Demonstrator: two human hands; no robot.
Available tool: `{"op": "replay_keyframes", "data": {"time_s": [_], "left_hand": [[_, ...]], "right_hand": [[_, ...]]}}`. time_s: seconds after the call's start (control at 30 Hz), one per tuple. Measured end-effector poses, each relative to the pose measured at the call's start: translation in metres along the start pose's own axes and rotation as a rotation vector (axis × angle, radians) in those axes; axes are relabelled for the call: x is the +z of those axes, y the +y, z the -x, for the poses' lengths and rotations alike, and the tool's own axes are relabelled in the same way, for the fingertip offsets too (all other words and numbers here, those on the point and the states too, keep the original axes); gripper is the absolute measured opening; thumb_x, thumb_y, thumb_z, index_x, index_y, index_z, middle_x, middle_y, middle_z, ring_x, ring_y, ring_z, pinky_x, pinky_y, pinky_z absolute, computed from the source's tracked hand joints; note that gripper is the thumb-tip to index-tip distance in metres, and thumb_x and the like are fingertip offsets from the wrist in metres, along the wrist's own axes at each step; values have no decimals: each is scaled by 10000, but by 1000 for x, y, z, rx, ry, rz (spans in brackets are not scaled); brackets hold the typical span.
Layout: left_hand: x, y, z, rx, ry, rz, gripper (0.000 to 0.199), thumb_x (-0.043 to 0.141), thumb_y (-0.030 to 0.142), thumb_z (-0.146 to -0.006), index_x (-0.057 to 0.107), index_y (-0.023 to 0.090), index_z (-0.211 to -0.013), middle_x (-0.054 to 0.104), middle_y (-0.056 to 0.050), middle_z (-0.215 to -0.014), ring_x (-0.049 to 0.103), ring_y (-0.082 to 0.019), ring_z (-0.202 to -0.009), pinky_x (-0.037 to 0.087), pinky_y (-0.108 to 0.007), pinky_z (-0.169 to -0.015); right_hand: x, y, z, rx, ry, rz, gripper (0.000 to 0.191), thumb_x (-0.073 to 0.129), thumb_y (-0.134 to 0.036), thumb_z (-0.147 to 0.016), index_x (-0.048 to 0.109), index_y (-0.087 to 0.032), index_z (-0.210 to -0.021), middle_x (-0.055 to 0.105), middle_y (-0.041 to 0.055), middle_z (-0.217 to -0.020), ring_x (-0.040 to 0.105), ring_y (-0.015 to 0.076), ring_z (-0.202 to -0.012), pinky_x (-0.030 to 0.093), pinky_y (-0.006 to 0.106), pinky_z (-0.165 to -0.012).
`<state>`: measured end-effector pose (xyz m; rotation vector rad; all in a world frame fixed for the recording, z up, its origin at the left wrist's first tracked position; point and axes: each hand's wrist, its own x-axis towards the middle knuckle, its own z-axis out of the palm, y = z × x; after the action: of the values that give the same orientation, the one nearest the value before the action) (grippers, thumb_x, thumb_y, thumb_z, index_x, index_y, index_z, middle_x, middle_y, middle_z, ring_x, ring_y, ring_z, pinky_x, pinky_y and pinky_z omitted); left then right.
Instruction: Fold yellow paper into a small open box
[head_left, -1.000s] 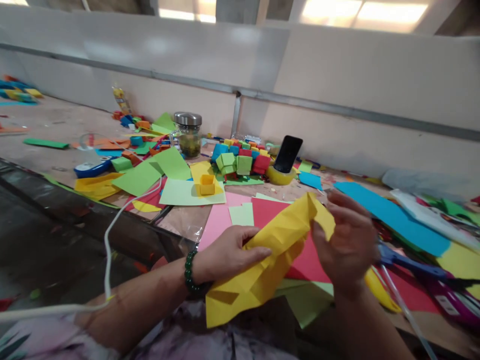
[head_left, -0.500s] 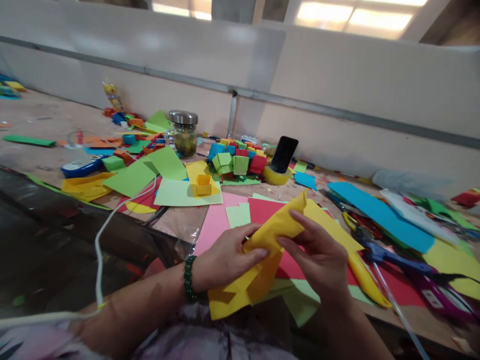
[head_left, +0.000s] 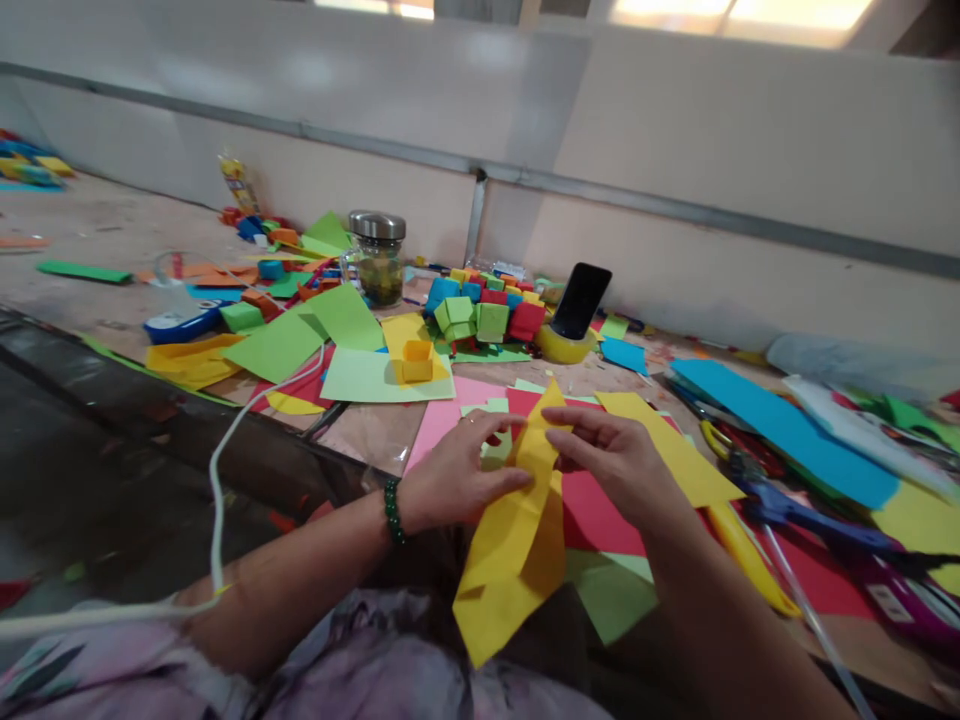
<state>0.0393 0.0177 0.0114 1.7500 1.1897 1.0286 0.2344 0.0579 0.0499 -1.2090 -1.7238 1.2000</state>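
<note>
A folded sheet of yellow paper (head_left: pixel 504 548) hangs creased between my hands, over the table's front edge. My left hand (head_left: pixel 448 478), with a green bead bracelet at the wrist, grips the paper's left side, thumb in front and fingers behind. Near the top, my right hand (head_left: pixel 616 455) pinches the right edge between thumb and fingertips. Under and behind the hands lie red paper (head_left: pixel 600 515), pink paper (head_left: pixel 431 425) and pale green sheets (head_left: pixel 611 590). Another yellow sheet (head_left: pixel 671 445) lies right of them.
Small folded paper boxes (head_left: pixel 491 320) cluster at the back, near a lidded glass jar (head_left: pixel 379 270) and a phone (head_left: pixel 582 300) propped on a tape roll (head_left: pixel 564 345). A yellow cutter (head_left: pixel 750 560) and a blue glue gun (head_left: pixel 810 525) lie right. A white cable (head_left: pixel 217 490) crosses the left.
The yellow paper has turned more upright, its lower end now hanging further down. My right hand has shifted slightly left along its edge. The view has moved a little.
</note>
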Motion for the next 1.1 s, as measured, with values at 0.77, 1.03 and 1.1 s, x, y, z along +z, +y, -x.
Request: {"op": "replay_keyframes", "data": {"time_s": [0.77, 1.03, 1.1], "left_hand": [[-8, 14, 22, -104, -20, -669, 291, 378, 189, -896, 652, 160, -988, 712, -107, -887, 673, -246, -833, 518, -363, -769], [-3, 19, 30, -30, 5, -763, 344, 439, 148, -875, 614, 205, -1167, 715, -64, -951, 681, -227, -837, 553, -353, -732], [1, 18, 33, 12, 35, -782, 369, 454, 140, -865, 594, 219, -1197, 708, -56, -993, 681, -221, -833, 564, -354, -725]], "right_hand": [[1, -15, -17, -1018, -85, 1208, 97, 602, -166, -841, 682, -214, -814, 656, 112, -1197, 565, 309, -1108, 419, 464, -920], [-19, -6, -36, -808, -248, 1076, 126, 566, -84, -812, 625, -186, -857, 692, 49, -772, 632, 216, -753, 452, 366, -748], [-21, -4, -38, -774, -254, 1029, 163, 567, -61, -775, 629, -184, -863, 691, 49, -786, 632, 211, -754, 458, 345, -721]]}}
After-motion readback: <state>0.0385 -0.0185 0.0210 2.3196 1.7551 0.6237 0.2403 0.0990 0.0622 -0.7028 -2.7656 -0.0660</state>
